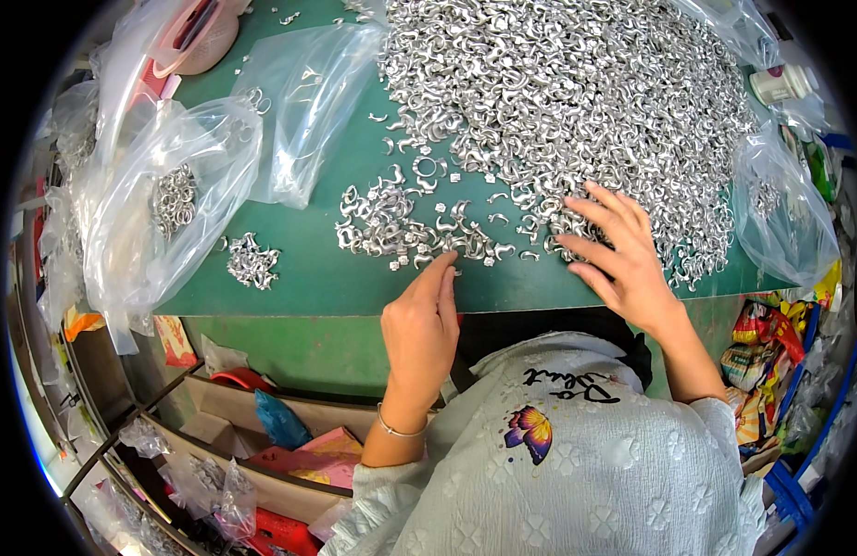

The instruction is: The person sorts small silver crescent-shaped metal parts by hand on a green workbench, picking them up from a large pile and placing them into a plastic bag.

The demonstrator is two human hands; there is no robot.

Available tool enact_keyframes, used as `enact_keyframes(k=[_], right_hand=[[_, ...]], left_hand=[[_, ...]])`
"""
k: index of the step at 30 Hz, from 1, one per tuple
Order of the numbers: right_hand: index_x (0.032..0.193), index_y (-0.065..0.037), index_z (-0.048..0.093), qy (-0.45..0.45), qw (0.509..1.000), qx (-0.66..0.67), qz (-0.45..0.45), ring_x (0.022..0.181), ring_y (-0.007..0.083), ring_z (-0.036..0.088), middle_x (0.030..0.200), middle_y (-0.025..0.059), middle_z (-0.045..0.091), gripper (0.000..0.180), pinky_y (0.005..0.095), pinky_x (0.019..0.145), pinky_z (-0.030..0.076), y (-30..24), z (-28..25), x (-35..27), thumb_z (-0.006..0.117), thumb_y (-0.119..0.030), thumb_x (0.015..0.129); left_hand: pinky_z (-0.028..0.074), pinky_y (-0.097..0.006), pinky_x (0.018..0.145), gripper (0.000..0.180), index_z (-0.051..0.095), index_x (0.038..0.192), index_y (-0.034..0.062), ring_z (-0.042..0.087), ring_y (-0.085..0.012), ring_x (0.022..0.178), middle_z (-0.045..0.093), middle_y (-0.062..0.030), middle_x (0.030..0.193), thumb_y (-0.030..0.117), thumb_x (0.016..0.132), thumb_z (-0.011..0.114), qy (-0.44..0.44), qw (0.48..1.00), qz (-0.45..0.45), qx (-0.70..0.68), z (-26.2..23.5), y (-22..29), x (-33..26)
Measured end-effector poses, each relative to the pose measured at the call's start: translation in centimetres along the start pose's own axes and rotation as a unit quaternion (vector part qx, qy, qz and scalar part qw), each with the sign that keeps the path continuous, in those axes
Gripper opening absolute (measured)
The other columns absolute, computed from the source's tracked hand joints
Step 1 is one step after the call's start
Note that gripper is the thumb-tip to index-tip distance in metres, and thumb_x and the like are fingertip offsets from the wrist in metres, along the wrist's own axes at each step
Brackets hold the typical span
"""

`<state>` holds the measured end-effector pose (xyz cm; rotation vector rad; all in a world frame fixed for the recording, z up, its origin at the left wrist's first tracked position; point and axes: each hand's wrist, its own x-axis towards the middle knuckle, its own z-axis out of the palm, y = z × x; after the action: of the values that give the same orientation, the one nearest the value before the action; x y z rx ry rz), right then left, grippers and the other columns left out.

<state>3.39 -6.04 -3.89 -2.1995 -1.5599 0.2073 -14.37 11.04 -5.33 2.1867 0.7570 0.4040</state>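
Observation:
A large heap of small curved silver metal pieces [577, 93] covers the far right of the green tabletop [327, 269]. My right hand [625, 259] rests at the heap's near edge, fingers spread and touching the pieces. In front of my left hand [421, 324] lies a smaller group of silver pieces [382, 222], some curved and some small and blocky. My left thumb and index finger come together at this group's near edge; whatever is between them is too small to make out. A silver ring-shaped piece [429, 168] lies just beyond the small group.
A little separate pile of silver pieces [252, 261] sits to the left. Clear plastic bags, one holding metal rings [175, 199], lie along the left side. Another clear bag [782, 208] hangs at the right edge. A pink basket [201, 42] stands far left; an open drawer [289, 408] is below.

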Motion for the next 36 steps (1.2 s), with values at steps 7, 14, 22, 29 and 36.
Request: enact_keyframes(k=[7,14,22,29,36], right_hand=[[0.091,-0.007,0.068,0.144,0.989,0.045,-0.004,0.086,0.0221,0.050,0.092,0.0020,0.057,0.021,0.0343,0.074,0.037,-2.1,1.7,4.5,0.069,-0.006,0.071],[0.079,-0.006,0.064,0.118,0.992,-0.014,-0.035,0.085,0.0216,0.048,0.090,0.0025,0.055,0.007,0.0334,0.074,0.037,-1.6,4.2,7.2,0.064,-0.006,0.072],[0.087,-0.002,0.067,-0.047,0.951,0.304,-0.002,0.085,0.0231,0.053,0.092,0.0075,0.060,0.014,0.0318,0.078,0.042,-3.8,0.3,2.6,0.070,-0.002,0.072],[0.111,-0.002,0.060,0.064,0.991,0.010,0.121,0.107,0.0294,0.048,0.113,0.0108,0.053,0.042,0.0391,0.088,0.038,-2.2,0.1,1.0,0.073,-0.013,0.072],[0.119,-0.005,0.054,0.059,0.992,-0.033,0.103,0.120,0.0329,0.040,0.127,0.0134,0.043,0.051,0.0469,0.095,0.029,-3.1,2.5,0.2,0.072,-0.013,0.073]], left_hand=[[0.035,-0.024,0.047,0.016,0.066,0.101,0.0004,0.042,-0.0101,0.050,0.050,-0.0051,0.060,0.001,0.090,0.055,-0.091,0.972,-0.057,-0.207,1.1,1.8,-0.9],[0.027,-0.020,0.045,0.020,0.063,0.105,-0.0030,0.038,-0.0030,0.052,0.045,0.0023,0.059,0.010,0.095,0.051,-0.202,0.902,-0.126,-0.361,1.7,1.9,-1.4],[0.044,-0.024,0.045,0.038,0.061,0.104,-0.0028,0.057,-0.0135,0.059,0.062,-0.0093,0.078,0.032,0.099,0.046,-0.216,0.612,-0.395,-0.650,2.0,2.0,-0.4],[0.024,-0.018,0.039,0.026,0.061,0.103,-0.0025,0.032,-0.0045,0.050,0.041,0.0021,0.063,0.021,0.097,0.051,-0.328,0.574,-0.351,-0.663,2.2,1.7,-1.3],[0.024,-0.016,0.044,0.022,0.062,0.108,-0.0035,0.035,-0.0024,0.053,0.046,0.0039,0.065,0.011,0.096,0.051,-0.207,0.793,-0.291,-0.494,1.7,2.7,-1.1]])
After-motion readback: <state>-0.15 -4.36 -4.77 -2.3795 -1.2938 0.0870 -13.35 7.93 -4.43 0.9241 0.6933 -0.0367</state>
